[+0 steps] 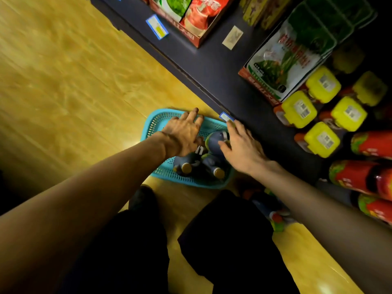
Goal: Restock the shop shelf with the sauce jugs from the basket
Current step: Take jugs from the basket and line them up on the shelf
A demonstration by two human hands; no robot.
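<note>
1. The floor [74,81] looks like yellow wood-grain boards with a glossy sheen — light glares off it.
2. The basket [161,122] is turquoise plastic, its walls and base perforated with small holes.
3. The sauce jugs [214,141] in it appear to be smooth dark plastic with gold caps.
4. The shelf [222,66] has a dark, matt surface, with small paper price tags [157,27] on its edge.
5. The pouches [284,58] are glossy printed film — their trays look like cardboard.
6. The yellow lids [299,109] are shiny plastic with paper stickers.
</note>
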